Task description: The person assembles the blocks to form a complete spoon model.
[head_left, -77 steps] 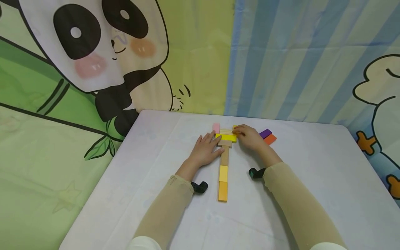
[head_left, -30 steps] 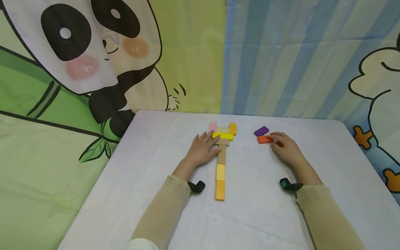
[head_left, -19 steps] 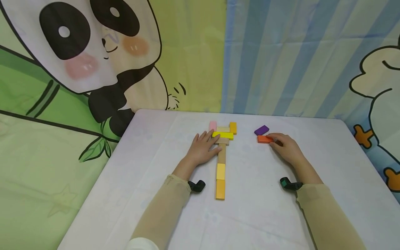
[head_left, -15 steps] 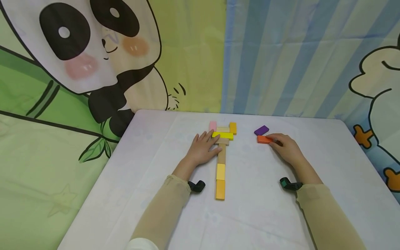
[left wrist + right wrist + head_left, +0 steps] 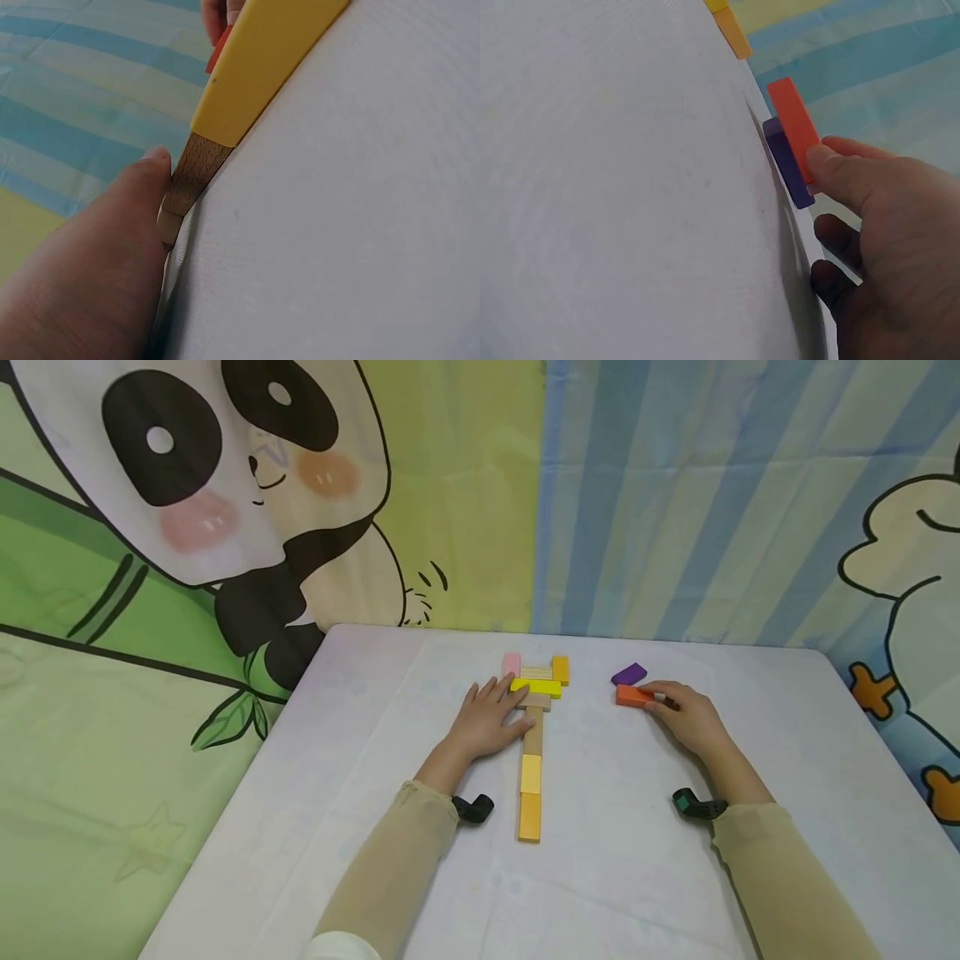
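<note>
My right hand [image 5: 687,717] pinches one end of an orange block [image 5: 632,696] between thumb and fingers. In the right wrist view it looks tilted, overlapping the purple block [image 5: 786,161] behind it. My left hand [image 5: 483,721] lies with fingers spread beside a T-like row of flat blocks. Its fingertips touch the bright yellow block [image 5: 546,688], and the thumb reaches the brown block [image 5: 533,737]. Above the bright yellow block are a pink block [image 5: 512,663], thin pale strips [image 5: 536,672] and an amber block [image 5: 560,670]. Below the brown block run two yellowish blocks, the lower being deeper yellow [image 5: 529,818].
A white-covered table [image 5: 600,877] carries all the blocks. Its far edge meets a hanging cloth [image 5: 465,485] printed with a panda and stripes. Black wrist cameras [image 5: 474,808] stick out from both sleeves.
My right hand has left the amber block, moved right and taken hold of the orange block, which has turned and parted from the purple one. My left hand has stayed in place.
</note>
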{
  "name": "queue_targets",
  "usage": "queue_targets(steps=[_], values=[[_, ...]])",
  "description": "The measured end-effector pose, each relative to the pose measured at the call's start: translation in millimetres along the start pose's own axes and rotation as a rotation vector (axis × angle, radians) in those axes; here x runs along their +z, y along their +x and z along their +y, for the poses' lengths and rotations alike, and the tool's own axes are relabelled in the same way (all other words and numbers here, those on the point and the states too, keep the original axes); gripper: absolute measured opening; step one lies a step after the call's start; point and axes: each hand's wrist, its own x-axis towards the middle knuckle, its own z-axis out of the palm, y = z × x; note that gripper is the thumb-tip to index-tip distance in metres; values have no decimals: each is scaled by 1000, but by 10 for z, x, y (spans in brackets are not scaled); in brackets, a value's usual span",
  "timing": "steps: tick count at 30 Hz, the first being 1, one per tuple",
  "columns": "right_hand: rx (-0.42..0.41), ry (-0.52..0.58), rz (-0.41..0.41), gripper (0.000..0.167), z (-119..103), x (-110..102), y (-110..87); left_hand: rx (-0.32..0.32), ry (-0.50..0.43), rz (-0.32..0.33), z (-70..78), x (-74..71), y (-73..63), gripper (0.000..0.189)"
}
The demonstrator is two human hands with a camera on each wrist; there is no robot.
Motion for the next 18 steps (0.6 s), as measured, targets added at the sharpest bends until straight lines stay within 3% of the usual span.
queue_targets(steps=[9, 18], values=[[-12, 97, -10, 39, -399, -47, 164, 0, 9, -7, -4, 18, -6, 73], [84, 122, -110, 39, -885, 35, 574, -7, 23, -6, -9, 36, 1, 74]])
